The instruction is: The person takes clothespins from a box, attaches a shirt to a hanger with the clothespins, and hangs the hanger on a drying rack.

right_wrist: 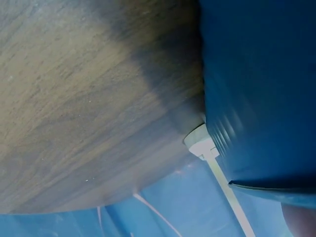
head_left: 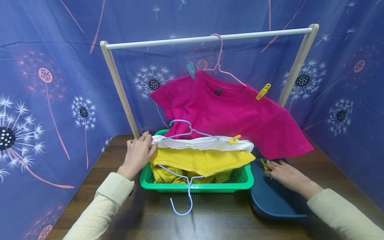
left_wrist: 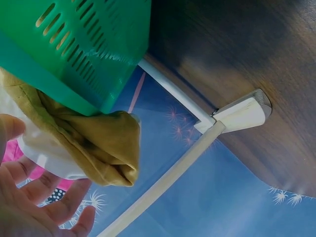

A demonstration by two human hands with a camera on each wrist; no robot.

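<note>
A white-and-yellow garment lies over the green basket, with a blue hanger at its white neckline. A yellow clothespin sits on its right shoulder. My left hand holds the garment's left white end between thumb and fingers; the left wrist view shows its fingers around the white cloth. Over the blue tray, my right hand pinches another yellow clothespin at its fingertips. Only a blurred bit of that hand shows in the right wrist view, mostly behind the tray wall.
A pink T-shirt hangs by a pink hanger from the white rod, with a blue and a yellow clothespin on its shoulders. A second blue hanger leans over the basket's front rim. Patterned blue cloth stands behind.
</note>
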